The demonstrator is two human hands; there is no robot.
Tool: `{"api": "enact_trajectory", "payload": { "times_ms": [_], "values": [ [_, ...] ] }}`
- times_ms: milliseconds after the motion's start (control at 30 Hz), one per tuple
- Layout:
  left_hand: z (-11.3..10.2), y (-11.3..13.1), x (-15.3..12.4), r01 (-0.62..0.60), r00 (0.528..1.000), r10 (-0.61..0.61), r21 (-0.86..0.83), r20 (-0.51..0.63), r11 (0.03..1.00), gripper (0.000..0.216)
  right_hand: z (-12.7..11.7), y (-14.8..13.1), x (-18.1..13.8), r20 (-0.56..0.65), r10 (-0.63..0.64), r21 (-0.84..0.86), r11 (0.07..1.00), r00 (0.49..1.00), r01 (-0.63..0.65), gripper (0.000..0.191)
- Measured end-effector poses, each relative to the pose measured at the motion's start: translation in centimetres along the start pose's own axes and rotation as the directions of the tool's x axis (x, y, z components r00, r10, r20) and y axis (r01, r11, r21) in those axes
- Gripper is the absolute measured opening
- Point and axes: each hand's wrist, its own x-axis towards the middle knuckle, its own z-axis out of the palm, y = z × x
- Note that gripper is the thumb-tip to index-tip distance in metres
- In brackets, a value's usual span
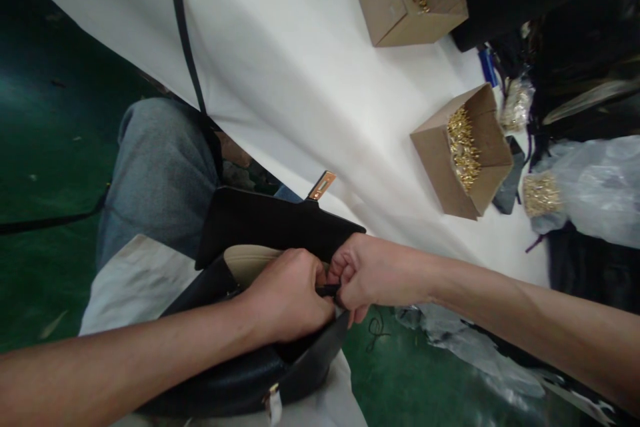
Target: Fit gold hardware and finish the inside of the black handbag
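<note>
Handbag: a black handbag [260, 360] is resting on the person's lap, below the table edge, its mouth turned up so both hands can be working at the rim; a pale lining is showing inside.
Flap: the black flap [270, 223] is standing open toward the table, a gold clasp plate [322, 185] sticking up at its edge, which is keeping the opening clear.
Small part: a small dark piece [327, 290] is sitting at the bag's rim, right between the two fists; what it is cannot be told.
Left hand [287, 297]: fingers are curling shut over the rim, bracing the bag, thumb side touching the dark piece.
Right hand [370, 273]: fingers are closing into a fist, pinching the same piece from the other side.
Strap: a thin black strap [185, 33] is trailing over the white table [280, 67].
Boxes: two cardboard boxes [463, 150] of gold fittings are sitting well apart from the hands.
</note>
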Motion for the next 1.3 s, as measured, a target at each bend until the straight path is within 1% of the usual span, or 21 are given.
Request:
{"api": "enact_trajectory", "payload": {
  "times_ms": [33,100,200,267,367,433,533,600,733,867,1000,1200,1300],
  "values": [
    [0.0,-0.1,0.1,-0.002,1.0,0.002,-0.004,0.0,1.0,0.015,0.1,0.0,0.0,-0.004,-0.002,0.004,1.0,1.0,0.002,0.019],
    [-0.3,-0.2,0.3,0.011,0.999,-0.01,-0.018,0.04,1.0,0.015,0.2,0.0,0.0,-0.009,-0.008,0.008,1.0,1.0,0.008,0.019],
    [-1.4,-0.1,0.3,0.05,0.986,-0.043,-0.036,0.163,0.998,0.015,0.2,0.0,-0.2,-0.013,-0.02,-0.012,1.0,1.0,0.02,0.017],
    [-2.2,0.0,0.3,0.071,0.973,-0.063,-0.03,0.221,0.997,0.02,0.2,-0.1,-0.2,-0.012,-0.025,-0.025,0.999,1.0,0.024,0.016],
    [-2.6,0.2,0.1,0.084,0.963,-0.074,-0.026,0.258,0.996,0.022,0.2,-0.2,-0.4,-0.009,-0.029,-0.021,0.999,1.0,0.029,0.015],
    [-2.2,0.3,-0.1,0.072,0.97,-0.062,-0.035,0.234,0.997,0.019,0.3,-0.2,-0.5,-0.006,-0.033,-0.026,0.999,0.999,0.033,0.015],
    [-1.2,0.3,-0.2,0.017,0.992,-0.014,-0.022,0.123,1.0,0.019,0.4,0.0,-0.6,-0.007,-0.04,-0.025,0.999,0.999,0.04,0.017],
    [-0.6,0.3,-0.2,-0.01,0.998,0.009,0.012,0.057,1.0,0.017,0.4,0.0,-0.6,-0.012,-0.044,-0.005,0.999,0.999,0.044,0.017],
    [0.1,0.1,0.0,-0.017,1.0,0.017,0.049,-0.004,0.999,0.018,0.1,0.0,-0.5,-0.03,-0.018,-0.002,1.0,0.999,0.018,0.014],
    [0.3,-0.1,0.2,-0.015,1.0,0.016,0.052,-0.023,0.999,0.02,0.1,-0.1,-0.3,-0.056,-0.002,-0.005,1.0,0.998,0.002,0.016],
    [0.1,-0.1,0.5,-0.04,0.998,0.043,0.069,-0.038,0.997,0.017,0.3,0.1,-0.2,-0.055,-0.04,0.038,0.998,0.998,0.042,0.019],
    [-0.8,0.4,0.7,-0.061,0.998,0.057,0.118,0.041,0.991,0.017,0.3,0.6,-0.1,-0.049,-0.076,-0.039,0.996,0.996,0.075,0.022],
    [-1.1,0.6,0.7,-0.05,0.995,0.038,0.139,0.088,0.989,0.012,0.4,0.9,-0.1,-0.055,-0.099,-0.07,0.993,0.994,0.095,0.021]
  ]
}}
